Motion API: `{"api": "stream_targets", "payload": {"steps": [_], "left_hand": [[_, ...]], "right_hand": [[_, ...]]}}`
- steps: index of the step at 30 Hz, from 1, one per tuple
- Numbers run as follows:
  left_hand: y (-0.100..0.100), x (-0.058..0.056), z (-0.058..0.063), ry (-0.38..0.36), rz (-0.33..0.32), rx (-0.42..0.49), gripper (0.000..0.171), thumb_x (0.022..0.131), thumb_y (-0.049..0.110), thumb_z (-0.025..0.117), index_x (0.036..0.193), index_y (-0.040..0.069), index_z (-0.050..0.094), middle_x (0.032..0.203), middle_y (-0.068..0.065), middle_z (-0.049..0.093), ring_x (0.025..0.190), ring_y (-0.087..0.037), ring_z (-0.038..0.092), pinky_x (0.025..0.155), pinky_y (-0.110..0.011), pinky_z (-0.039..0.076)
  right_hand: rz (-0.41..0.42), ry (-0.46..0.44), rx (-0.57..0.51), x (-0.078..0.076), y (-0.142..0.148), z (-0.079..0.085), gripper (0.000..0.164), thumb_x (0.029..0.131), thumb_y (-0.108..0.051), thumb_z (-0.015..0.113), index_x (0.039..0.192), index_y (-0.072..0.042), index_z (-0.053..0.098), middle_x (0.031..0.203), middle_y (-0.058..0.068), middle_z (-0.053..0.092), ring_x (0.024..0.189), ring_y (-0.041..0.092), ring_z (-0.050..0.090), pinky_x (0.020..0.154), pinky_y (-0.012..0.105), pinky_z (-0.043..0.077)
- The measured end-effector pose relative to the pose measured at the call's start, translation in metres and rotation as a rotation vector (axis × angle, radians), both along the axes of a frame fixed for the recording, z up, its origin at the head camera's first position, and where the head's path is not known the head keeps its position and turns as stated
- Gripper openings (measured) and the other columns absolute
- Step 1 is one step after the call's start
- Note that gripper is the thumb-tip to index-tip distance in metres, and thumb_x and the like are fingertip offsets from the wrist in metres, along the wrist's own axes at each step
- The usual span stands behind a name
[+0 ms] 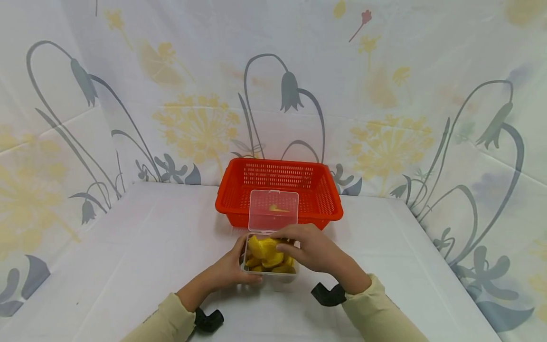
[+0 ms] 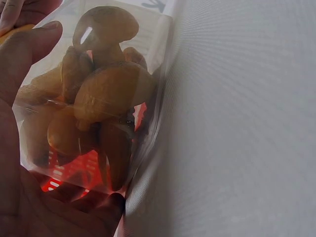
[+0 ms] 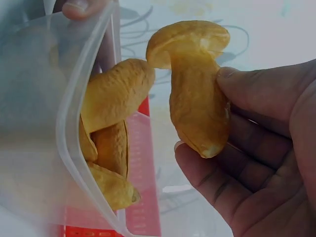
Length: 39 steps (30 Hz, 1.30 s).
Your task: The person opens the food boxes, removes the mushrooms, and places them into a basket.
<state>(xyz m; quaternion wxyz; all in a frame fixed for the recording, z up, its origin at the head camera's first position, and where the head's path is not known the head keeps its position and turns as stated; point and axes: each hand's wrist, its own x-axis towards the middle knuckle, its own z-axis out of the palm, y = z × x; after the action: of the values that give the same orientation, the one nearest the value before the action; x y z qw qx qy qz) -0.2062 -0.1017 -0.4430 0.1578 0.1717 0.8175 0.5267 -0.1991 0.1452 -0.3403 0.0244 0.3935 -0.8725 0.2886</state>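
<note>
A clear plastic box (image 1: pixel 270 273) with a hinged lid stands before me, filled with several yellow-brown mushrooms (image 1: pixel 254 262). My left hand (image 1: pixel 228 267) grips its left side, thumb at the near edge and fingers round the far side. Through the box wall, caps and stems (image 2: pixel 114 91) show in the left wrist view. Above the box opening, my right hand (image 1: pixel 318 249) pinches one mushroom (image 3: pixel 197 94) between thumb and fingers. The right wrist view shows it apart from the box rim (image 3: pixel 64 128), beside mushrooms sticking up out of the opening.
The transparent lid (image 1: pixel 259 209) is raised and leans toward a red perforated basket (image 1: pixel 231 190) behind the box. A white cloth (image 1: pixel 162 247) covers the table, with flower-printed sheets (image 1: pixel 205 61) behind and at the sides. Black wrist mounts (image 1: pixel 329 294) sit at both cuffs.
</note>
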Motion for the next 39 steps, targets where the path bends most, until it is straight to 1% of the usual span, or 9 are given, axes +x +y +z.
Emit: {"api": "stream_targets", "payload": {"steps": [4,8,11,17,25,28,33,36,39], "left_hand": [[0.000,-0.001,-0.001,0.001,-0.006,0.004,0.108,0.068,0.037,0.087,0.148,0.036,0.016,0.152,0.000,0.034,0.143,-0.031,0.030,0.115,-0.060,0.028],[0.000,-0.001,-0.001,-0.003,-0.007,0.004,0.109,0.067,0.038,0.087,0.149,0.033,0.015,0.154,-0.001,0.032,0.145,-0.032,0.028,0.115,-0.059,0.028],[0.000,0.000,-0.001,-0.006,-0.003,-0.005,0.109,0.067,0.039,0.087,0.149,0.032,0.015,0.155,-0.003,0.031,0.145,-0.033,0.028,0.115,-0.060,0.028],[0.000,0.000,-0.001,-0.009,-0.001,-0.011,0.110,0.068,0.039,0.086,0.150,0.034,0.013,0.155,-0.002,0.030,0.145,-0.034,0.028,0.114,-0.061,0.028],[0.000,0.000,-0.002,-0.020,0.005,-0.007,0.113,0.068,0.039,0.087,0.151,0.034,0.011,0.157,-0.002,0.028,0.145,-0.033,0.027,0.116,-0.059,0.026],[0.000,0.000,-0.001,-0.018,0.003,-0.009,0.113,0.068,0.039,0.086,0.151,0.034,0.011,0.157,-0.002,0.028,0.145,-0.033,0.028,0.115,-0.059,0.027],[0.001,0.001,0.000,-0.018,0.004,-0.013,0.112,0.067,0.040,0.086,0.151,0.034,0.011,0.157,-0.002,0.028,0.145,-0.032,0.028,0.114,-0.061,0.027],[0.001,0.001,0.000,-0.018,0.007,-0.019,0.112,0.068,0.040,0.086,0.151,0.034,0.011,0.157,-0.003,0.028,0.145,-0.033,0.028,0.114,-0.061,0.027],[0.001,0.001,0.000,-0.020,0.010,-0.028,0.113,0.067,0.041,0.086,0.152,0.033,0.011,0.158,-0.003,0.027,0.145,-0.034,0.027,0.114,-0.061,0.027]], "right_hand": [[0.002,0.025,-0.021,-0.001,0.001,0.003,0.031,0.091,-0.020,0.067,0.122,-0.016,0.066,0.112,-0.005,0.071,0.092,0.007,0.063,0.082,0.022,0.056],[-0.014,0.064,-0.027,-0.004,0.002,0.005,0.031,0.092,-0.022,0.066,0.122,-0.017,0.066,0.112,-0.005,0.071,0.093,0.008,0.064,0.082,0.023,0.056],[-0.040,0.100,-0.034,-0.008,0.003,0.005,0.031,0.092,-0.023,0.066,0.123,-0.016,0.066,0.112,-0.004,0.071,0.094,0.009,0.065,0.082,0.023,0.057],[-0.096,0.169,-0.072,-0.015,0.006,0.009,0.031,0.091,-0.021,0.068,0.121,-0.013,0.067,0.111,0.000,0.071,0.091,0.011,0.066,0.080,0.029,0.059],[-0.160,0.196,-0.104,-0.024,0.010,0.014,0.032,0.090,-0.018,0.069,0.121,-0.011,0.067,0.112,0.003,0.071,0.095,0.015,0.067,0.083,0.030,0.059],[-0.181,0.214,-0.117,-0.027,0.011,0.015,0.032,0.089,-0.018,0.069,0.120,-0.010,0.067,0.111,0.003,0.071,0.093,0.016,0.068,0.082,0.030,0.059],[-0.205,0.274,-0.156,-0.033,0.011,0.018,0.032,0.090,-0.020,0.069,0.121,-0.010,0.066,0.110,0.004,0.071,0.088,0.014,0.067,0.077,0.028,0.059],[-0.219,0.304,-0.183,-0.036,0.012,0.020,0.032,0.090,-0.019,0.068,0.121,-0.010,0.066,0.109,0.004,0.071,0.085,0.014,0.065,0.075,0.028,0.059],[-0.243,0.311,-0.203,-0.040,0.012,0.021,0.032,0.091,-0.020,0.068,0.121,-0.009,0.066,0.109,0.005,0.071,0.086,0.016,0.066,0.075,0.031,0.059]]}}
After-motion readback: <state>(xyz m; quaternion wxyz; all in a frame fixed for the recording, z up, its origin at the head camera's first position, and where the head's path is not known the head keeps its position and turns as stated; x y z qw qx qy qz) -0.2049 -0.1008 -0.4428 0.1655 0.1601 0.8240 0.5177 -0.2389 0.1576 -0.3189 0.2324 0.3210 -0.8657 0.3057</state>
